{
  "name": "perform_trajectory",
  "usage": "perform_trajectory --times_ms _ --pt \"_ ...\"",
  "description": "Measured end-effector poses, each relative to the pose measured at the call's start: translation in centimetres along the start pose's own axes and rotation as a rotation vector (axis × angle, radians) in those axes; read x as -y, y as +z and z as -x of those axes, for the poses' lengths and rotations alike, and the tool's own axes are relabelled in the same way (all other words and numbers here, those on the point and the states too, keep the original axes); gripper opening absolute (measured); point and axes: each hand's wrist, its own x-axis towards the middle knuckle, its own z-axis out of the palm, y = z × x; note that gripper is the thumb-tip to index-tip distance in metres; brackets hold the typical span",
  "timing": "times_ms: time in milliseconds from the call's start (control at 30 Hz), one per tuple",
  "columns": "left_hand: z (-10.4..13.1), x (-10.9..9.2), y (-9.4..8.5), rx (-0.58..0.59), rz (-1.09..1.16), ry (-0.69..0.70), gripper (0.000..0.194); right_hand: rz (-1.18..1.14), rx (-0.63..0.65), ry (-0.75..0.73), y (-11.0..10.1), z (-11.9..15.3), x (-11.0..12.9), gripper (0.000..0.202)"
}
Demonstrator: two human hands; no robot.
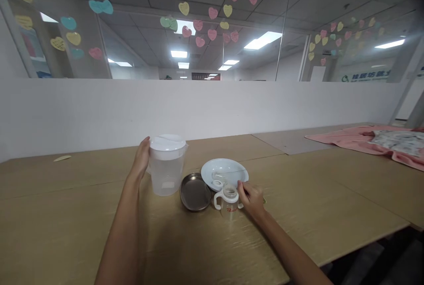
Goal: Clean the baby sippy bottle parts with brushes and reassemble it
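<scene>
A clear plastic pitcher point(168, 174) with a white lid point(168, 142) stands upright on the table. My left hand point(141, 159) is at its left side, closed about the handle area; the fingers are partly hidden. Right of the pitcher lies a shallow metal dish point(195, 192), beside a white bowl point(225, 165) with a small clear item point(218, 177) in it. In front of the bowl is a clear, lidless baby bottle point(229, 205) with two white handles. By its right handle, my right hand point(252, 197) is closed; what its fingers hold is hidden.
A wooden table point(185, 249) reaches back to a white low wall point(198, 108) with glass above. Pink cloth point(351, 137) with a patterned fabric point(397, 141) lies at the far right. At the far left is a small pale yellow piece point(62, 158).
</scene>
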Motion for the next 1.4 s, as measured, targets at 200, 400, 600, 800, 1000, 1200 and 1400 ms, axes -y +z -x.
perform_trajectory --times_ms 200,400,600,800,1000,1200,1400 --pt "1.6 -2.6 3.3 0.156 -0.059 0.012 0.065 -0.024 0.03 0.026 -0.1 -0.3 0.2 0.042" --pt "3.7 -3.7 7.1 0.312 -0.312 0.35 0.06 -0.042 0.039 0.033 -0.2 -0.4 0.2 0.043" --pt "5.2 -5.2 8.7 0.455 -0.518 0.536 0.059 -0.038 0.045 0.038 -0.2 -0.3 0.1 0.043" --pt "5.4 -6.3 8.4 0.318 -0.416 0.587 0.057 -0.033 0.045 0.028 -0.2 -0.4 0.2 0.042" --pt "6.9 -10.7 7.0 0.249 -0.115 0.488 0.061 -0.04 0.062 0.022 -0.2 -0.4 0.2 0.042" --pt "9.1 -13.7 6.9 0.519 -0.209 0.334 0.057 -0.036 0.057 0.015 -0.4 -0.6 0.3 0.042" --pt "9.6 -13.3 8.0 0.553 -0.302 0.389 0.054 -0.012 0.073 0.018 -0.5 -0.6 0.2 0.042"
